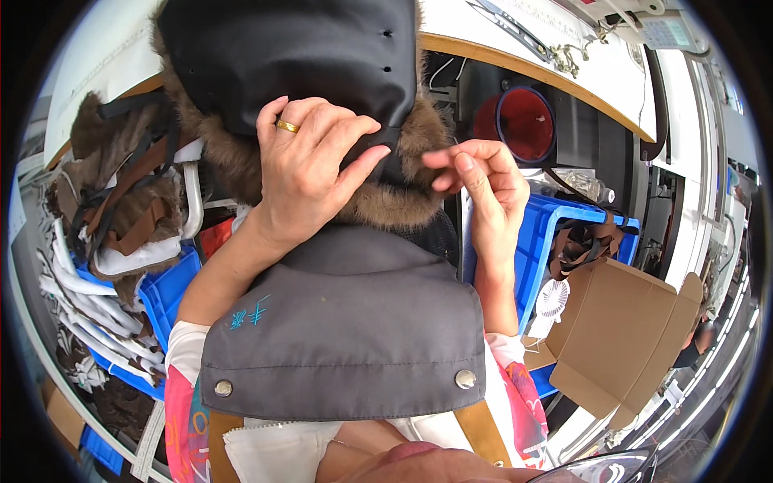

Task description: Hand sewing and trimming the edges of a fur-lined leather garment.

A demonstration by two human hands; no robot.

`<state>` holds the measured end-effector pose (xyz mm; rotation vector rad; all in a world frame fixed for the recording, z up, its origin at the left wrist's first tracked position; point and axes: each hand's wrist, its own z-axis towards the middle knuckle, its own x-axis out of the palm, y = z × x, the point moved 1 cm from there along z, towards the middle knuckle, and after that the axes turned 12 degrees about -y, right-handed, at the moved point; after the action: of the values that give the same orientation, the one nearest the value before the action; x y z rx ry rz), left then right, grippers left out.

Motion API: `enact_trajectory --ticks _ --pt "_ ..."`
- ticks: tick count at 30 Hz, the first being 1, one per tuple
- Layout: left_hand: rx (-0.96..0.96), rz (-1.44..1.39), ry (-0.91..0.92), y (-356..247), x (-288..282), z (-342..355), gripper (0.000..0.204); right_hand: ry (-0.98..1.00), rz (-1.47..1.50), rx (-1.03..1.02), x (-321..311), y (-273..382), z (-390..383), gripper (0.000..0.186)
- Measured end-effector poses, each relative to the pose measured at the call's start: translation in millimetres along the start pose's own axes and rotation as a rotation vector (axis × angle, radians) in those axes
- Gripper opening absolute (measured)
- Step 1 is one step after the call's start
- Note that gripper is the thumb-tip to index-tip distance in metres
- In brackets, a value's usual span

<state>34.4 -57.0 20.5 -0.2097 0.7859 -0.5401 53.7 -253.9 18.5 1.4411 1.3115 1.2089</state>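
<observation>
A black leather piece edged with brown fur, like a flap hat, lies in front of me. My left hand, wearing a gold ring, is closed over the leather's lower part, its thumb and fingertips near a narrow black tab. Beside the fur at the right, my right hand has loosely bent fingers slightly apart, with nothing visible in them; the fingertips are near or touching the fur. A grey apron covers my front below both hands.
Blue bins hold strap scraps at right and white strips at left, below fur pieces. An open cardboard box stands right. A red round container sits under the wood-edged table, which bears scissors. Another person is partly visible far right.
</observation>
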Motion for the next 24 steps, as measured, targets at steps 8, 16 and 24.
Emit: enact_trajectory --ticks 8,16,24 --pt "0.041 0.024 0.087 -2 -1 16 0.042 0.162 -0.119 -0.152 13 -15 28 0.003" --pt "0.636 -0.199 0.653 7 -2 109 0.051 0.138 -0.019 -0.16 8 -16 23 0.005" --pt "0.165 -0.131 1.163 -2 -7 117 0.044 0.305 -0.206 -0.44 3 51 43 0.004"
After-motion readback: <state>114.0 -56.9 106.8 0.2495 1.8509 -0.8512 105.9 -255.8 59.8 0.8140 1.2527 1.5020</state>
